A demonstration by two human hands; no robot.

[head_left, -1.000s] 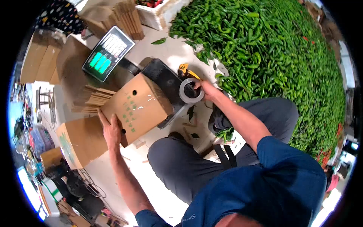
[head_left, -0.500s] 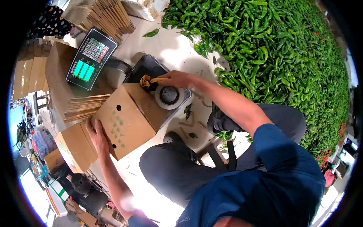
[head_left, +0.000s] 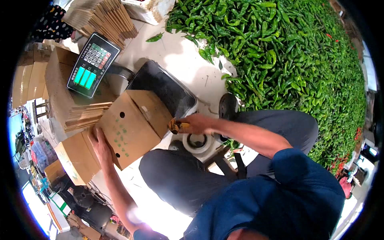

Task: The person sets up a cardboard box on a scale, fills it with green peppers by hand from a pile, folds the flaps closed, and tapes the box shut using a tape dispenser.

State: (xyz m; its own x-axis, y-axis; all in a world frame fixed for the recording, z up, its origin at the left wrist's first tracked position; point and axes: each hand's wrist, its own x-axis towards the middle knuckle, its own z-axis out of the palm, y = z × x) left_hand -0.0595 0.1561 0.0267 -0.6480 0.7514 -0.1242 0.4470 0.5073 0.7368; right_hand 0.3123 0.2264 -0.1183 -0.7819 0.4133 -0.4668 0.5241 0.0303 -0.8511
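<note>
A cardboard box (head_left: pixel 129 129) with green print and two round holes stands tilted beside the black scale platform (head_left: pixel 162 86). My left hand (head_left: pixel 102 149) lies against the box's lower left side, fingers extended over its edge. My right hand (head_left: pixel 196 123) is closed on the yellow-orange handle of a tape dispenser (head_left: pixel 178 126), at the box's right edge. A wide tape roll (head_left: pixel 196 142) hangs just below that hand. A strip of clear tape on the box cannot be made out for certain.
Green chillies (head_left: pixel 288 60) form a large heap at the right. The scale's display (head_left: pixel 93 65) glows green at the upper left. Stacked flat cardboard (head_left: pixel 86 116) is under it, with more folded cartons (head_left: pixel 112 24) behind. Another box (head_left: pixel 79 156) stands at the left.
My right hand has moved the tape dispenser from over the scale platform down along the box's right side, towards my knees. My left hand stays on the box, whose view has shifted slightly left.
</note>
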